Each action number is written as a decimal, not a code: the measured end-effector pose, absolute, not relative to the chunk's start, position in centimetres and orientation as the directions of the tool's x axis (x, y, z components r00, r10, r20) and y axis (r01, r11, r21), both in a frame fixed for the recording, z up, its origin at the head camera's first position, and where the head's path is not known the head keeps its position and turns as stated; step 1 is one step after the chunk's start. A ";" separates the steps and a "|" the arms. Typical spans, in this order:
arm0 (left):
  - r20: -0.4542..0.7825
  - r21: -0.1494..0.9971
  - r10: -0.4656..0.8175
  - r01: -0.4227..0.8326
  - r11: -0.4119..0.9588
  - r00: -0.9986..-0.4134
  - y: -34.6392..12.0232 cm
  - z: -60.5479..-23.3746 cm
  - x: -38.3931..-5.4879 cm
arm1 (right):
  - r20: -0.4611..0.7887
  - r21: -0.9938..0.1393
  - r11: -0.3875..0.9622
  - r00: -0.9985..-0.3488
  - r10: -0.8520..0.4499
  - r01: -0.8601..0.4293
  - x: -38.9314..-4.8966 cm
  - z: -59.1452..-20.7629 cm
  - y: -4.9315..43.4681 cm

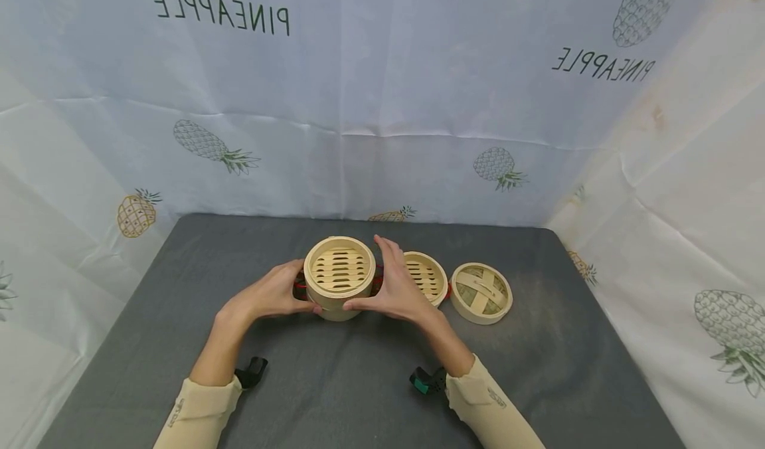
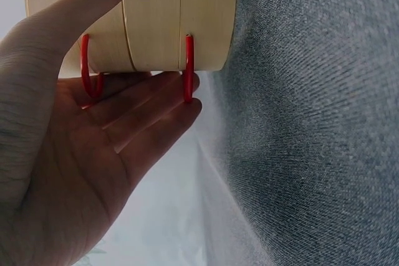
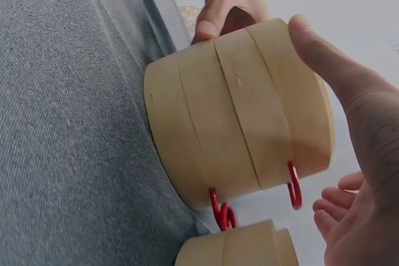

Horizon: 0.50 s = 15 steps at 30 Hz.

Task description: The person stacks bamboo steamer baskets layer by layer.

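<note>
Two round bamboo steamer baskets [image 1: 340,284] stand stacked on the table, slotted floor facing up in the top one. My left hand [image 1: 271,296] holds the stack's left side, thumb at the front near the seam between tiers. Behind the red loop handles [image 2: 189,70], its fingers lie against the wall in the left wrist view. On the other side, my right hand [image 1: 397,286] has its thumb [image 3: 327,54] at the upper basket's rim. Its other fingers are spread and stand apart from the wall in the right wrist view.
Another slatted bamboo basket [image 1: 427,273] stands close to the stack's right, partly hidden by my right hand. Beside it lies a woven bamboo lid [image 1: 481,293]. The grey cloth-covered table [image 1: 568,343] ends at a pineapple-print curtain [image 1: 358,170] behind.
</note>
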State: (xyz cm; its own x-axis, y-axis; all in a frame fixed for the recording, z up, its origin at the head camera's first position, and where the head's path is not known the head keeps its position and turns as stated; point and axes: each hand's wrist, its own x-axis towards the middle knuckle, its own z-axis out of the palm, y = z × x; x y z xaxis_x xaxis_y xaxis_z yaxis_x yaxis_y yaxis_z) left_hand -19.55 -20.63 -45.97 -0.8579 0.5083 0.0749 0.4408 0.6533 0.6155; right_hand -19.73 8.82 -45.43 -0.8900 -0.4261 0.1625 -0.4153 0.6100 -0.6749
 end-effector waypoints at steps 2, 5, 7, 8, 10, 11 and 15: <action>0.074 0.617 0.507 0.439 0.653 -0.859 -20.6 -45.9 -19.6 | 0.166 -0.668 0.617 -0.892 -0.422 -0.416 -19.6 -45.3 9.1; 0.066 0.628 0.507 0.431 0.648 -0.859 -20.6 -45.9 -19.6 | 0.174 -0.651 0.633 -0.894 -0.413 -0.419 -19.4 -45.0 9.7; 0.059 0.632 0.505 0.424 0.648 -0.861 -20.7 -45.9 -19.6 | 0.174 -0.655 0.633 -0.898 -0.404 -0.412 -19.3 -44.9 10.2; 0.054 0.635 0.502 0.418 0.650 -0.863 -20.7 -46.0 -19.6 | 0.173 -0.657 0.634 -0.900 -0.400 -0.408 -19.3 -44.8 10.5; 0.054 0.629 0.504 0.422 0.653 -0.862 -20.8 -46.0 -19.6 | 0.166 -0.671 0.627 -0.904 -0.393 -0.396 -19.3 -44.7 11.2; 0.055 0.628 0.504 0.422 0.654 -0.862 -20.8 -46.0 -19.6 | 0.160 -0.674 0.627 -0.906 -0.392 -0.390 -19.4 -44.6 11.5; 0.051 0.633 0.503 0.417 0.652 -0.863 -20.9 -46.1 -19.6 | 0.128 -0.674 0.645 -0.917 -0.377 -0.359 -19.6 -44.6 13.0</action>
